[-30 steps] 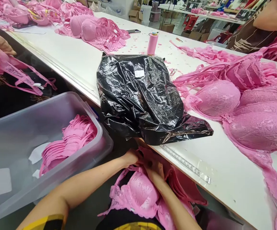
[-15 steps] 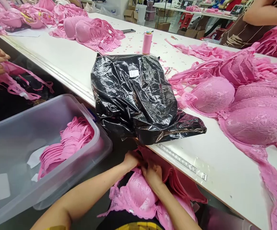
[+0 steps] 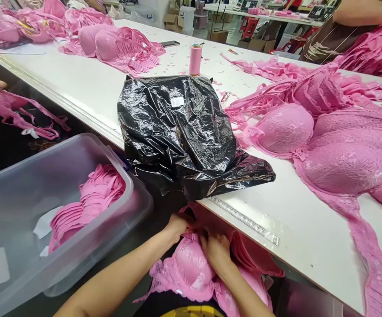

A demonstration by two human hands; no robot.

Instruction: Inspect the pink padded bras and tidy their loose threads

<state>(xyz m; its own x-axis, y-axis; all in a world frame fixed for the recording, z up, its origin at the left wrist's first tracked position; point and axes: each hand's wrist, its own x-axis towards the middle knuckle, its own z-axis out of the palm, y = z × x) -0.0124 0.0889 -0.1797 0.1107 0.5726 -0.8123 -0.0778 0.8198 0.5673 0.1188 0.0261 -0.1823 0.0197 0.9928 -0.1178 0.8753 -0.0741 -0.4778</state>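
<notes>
A pink lace bra (image 3: 194, 266) lies across my lap below the table edge, its cups facing up. At the top of the nearer cup, my left hand (image 3: 178, 225) is closed on the bra's strap end, fingertips partly hidden. Just right of it, my right hand (image 3: 215, 247) is bent over the same upper edge with curled fingers gripping the bra; its fingertips are out of sight. Darker pink layered fabric (image 3: 253, 255) hangs under the table edge beside my right hand. A black plastic bag (image 3: 177, 132) with a white label rests on the table just ahead.
Left of me stands a clear plastic bin (image 3: 129, 193) with stacked pink pieces (image 3: 85, 202). A ruler (image 3: 243, 220) is fixed along the white table (image 3: 296, 237). Several pink bras (image 3: 346, 167) cover the right side; a thread cone (image 3: 195, 59) stands behind the bag. Co-workers are at both sides.
My hands have drawn slightly apart at the top of the cup, the left one shifting left. The whole view has shifted a little; the co-worker's hands at left have moved toward the frame edge.
</notes>
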